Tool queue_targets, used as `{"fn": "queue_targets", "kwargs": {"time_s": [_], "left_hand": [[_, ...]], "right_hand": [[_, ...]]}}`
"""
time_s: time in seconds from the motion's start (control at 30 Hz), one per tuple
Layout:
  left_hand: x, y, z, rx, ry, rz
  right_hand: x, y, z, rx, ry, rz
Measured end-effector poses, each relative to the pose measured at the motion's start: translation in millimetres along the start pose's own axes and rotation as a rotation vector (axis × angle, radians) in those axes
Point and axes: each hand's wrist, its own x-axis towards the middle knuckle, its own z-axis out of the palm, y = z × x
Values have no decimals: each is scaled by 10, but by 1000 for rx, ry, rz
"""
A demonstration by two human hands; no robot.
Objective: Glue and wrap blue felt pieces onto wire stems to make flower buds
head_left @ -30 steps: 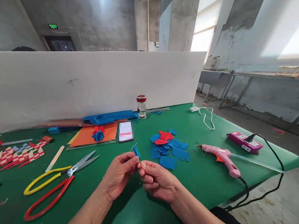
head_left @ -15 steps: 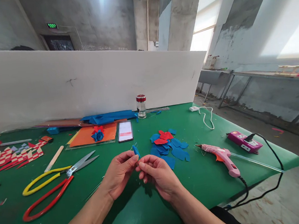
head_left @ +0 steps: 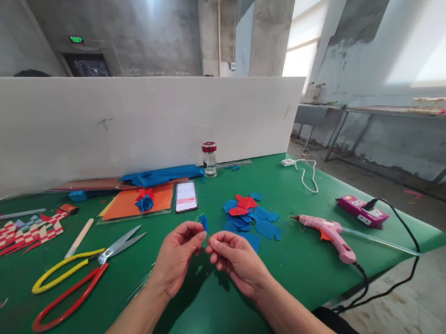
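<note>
One blue flower [head_left: 144, 203] looks finished, left of the pile [head_left: 267, 229] of cut pieces, which lie loose. The blue piece [head_left: 204, 223] seems only partly worked: left of the pile, it rises from the left hand [head_left: 182, 251], pinched at thumb and forefinger. The right hand [head_left: 235, 261], fingertips drawn together, is just beside; whether it grips anything is unclear.

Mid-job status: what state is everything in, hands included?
Left hand: pinching blue paper
Right hand: pinched closed, contents unclear
Scissors: open
Jar: upright, capped
Phone: screen lit
Glue gun: lying down, glue stick inserted
Power strip: plug inserted
Paper pieces: loosely heaped
Exit sign: lit
</note>
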Motion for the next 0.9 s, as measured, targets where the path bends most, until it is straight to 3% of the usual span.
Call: {"fn": "queue_targets", "kwargs": {"time_s": [0.5,0.7,0.8,0.9], "left_hand": [[12,-46,-21,70,-97,-4],[2,1,-26,70,-81,12],[-14,13,-17,115,-38,73],[-16,12,-17,148,10,114]], "right_hand": [[1,-49,31,-9,70,-12],[11,-36,21,-233,210,-222],[10,-2,9,-414,219,-341],[6,26,10,-487,198,-348]]}}
